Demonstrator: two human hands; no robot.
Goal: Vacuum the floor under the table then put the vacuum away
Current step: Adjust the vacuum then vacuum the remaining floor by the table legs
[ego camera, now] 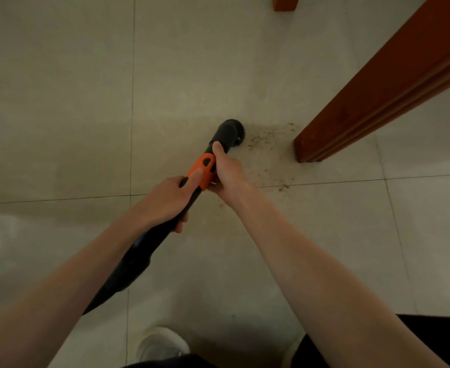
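Hands: left hand (169,201) and right hand (225,172) both gripped vacuum wand (192,200) | nozzle (231,131) on floor (85,102) beside debris (267,136) near table leg (377,91) | advice: sweep slowly toward the leg; keep brush flat

1. Near the bottom edge we see a pale grey-white shoe (162,343), toe pointing up the frame.
2. Dark black trousers (431,338) fill the lower right corner; we see more dark cloth just below the shoe.
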